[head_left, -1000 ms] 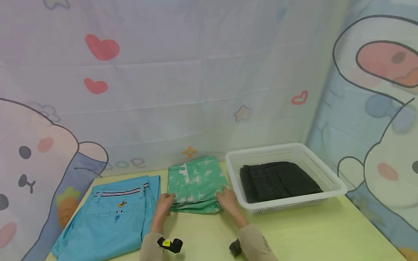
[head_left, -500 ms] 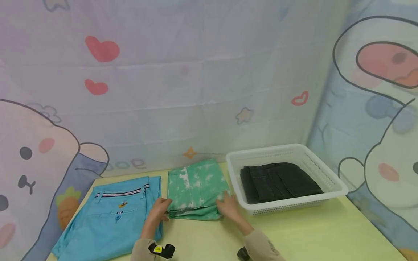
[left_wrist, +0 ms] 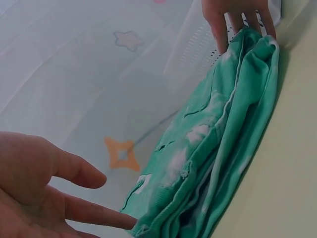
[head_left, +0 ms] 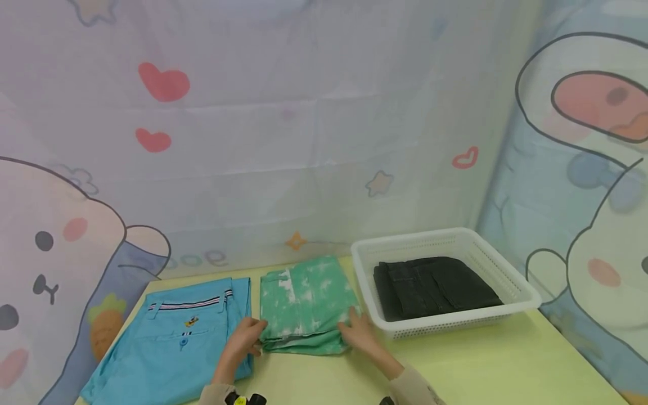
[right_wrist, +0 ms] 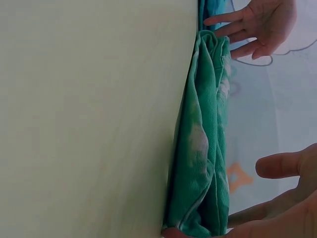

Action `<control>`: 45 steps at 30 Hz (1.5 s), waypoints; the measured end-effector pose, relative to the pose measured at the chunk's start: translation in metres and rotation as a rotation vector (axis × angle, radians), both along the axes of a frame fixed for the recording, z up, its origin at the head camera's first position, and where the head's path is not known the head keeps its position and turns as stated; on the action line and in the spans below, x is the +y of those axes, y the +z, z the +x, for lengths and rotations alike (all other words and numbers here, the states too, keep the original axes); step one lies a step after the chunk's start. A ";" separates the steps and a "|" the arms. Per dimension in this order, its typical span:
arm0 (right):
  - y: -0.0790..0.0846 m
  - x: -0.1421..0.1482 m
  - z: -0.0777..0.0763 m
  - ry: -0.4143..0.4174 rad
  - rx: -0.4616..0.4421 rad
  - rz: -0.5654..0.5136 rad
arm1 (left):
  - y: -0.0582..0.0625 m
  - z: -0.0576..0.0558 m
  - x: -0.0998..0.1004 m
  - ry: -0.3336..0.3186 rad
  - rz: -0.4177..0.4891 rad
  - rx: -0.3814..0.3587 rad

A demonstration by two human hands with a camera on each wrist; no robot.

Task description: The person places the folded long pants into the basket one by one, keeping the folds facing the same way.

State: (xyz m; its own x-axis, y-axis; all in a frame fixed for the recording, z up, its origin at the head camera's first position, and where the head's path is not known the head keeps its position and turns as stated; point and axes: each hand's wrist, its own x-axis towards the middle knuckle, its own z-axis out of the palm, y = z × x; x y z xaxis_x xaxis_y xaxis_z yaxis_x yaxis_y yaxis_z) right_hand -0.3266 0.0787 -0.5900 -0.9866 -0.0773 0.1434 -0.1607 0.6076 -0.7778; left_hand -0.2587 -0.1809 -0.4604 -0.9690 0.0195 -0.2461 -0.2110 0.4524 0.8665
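Folded green pants (head_left: 309,298) with white blotches lie on the table, their layered near edge towards me. My left hand (head_left: 246,336) is at their left side, fingers extended and fingertips right at the fold; the left wrist view shows its thumb (left_wrist: 81,173) held apart from the cloth. On the opposite side, my right hand (head_left: 360,334) has its fingers along the right edge. In the right wrist view its thumb (right_wrist: 277,165) stands away from the pants, while one fingertip sits low by the bottom corner.
Light blue pants (head_left: 172,337) lie folded on the left, close beside my left hand. To the right, a white plastic basket (head_left: 455,316) holds folded black pants (head_left: 440,287). A printed curtain (head_left: 314,140) hangs behind the yellow-green table (head_left: 455,365).
The green pants have slid a little towards me. Both hands have come nearer too and moved slightly outwards, the left one further left. The head view has tilted up a little.
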 end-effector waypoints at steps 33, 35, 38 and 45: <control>0.103 0.010 0.088 0.068 -0.305 -0.088 | 0.001 0.022 0.000 -0.046 -0.041 -0.135; 0.103 0.010 0.088 0.070 -0.316 -0.098 | 0.002 0.023 0.000 -0.041 -0.038 -0.139; 0.104 0.011 0.088 0.070 -0.324 -0.117 | 0.004 0.025 -0.001 -0.036 -0.030 -0.132; 0.106 0.013 0.089 0.071 -0.277 -0.146 | 0.001 0.022 -0.004 -0.026 -0.011 -0.133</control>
State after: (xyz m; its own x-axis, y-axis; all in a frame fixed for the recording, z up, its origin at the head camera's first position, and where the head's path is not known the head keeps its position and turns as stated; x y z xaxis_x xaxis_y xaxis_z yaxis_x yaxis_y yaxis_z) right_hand -0.2378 0.0921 -0.4838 -0.9826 -0.1459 -0.1152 0.0312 0.4814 -0.8760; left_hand -0.2365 -0.1850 -0.4591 -0.9270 0.0404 -0.3728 -0.3119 0.4686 0.8265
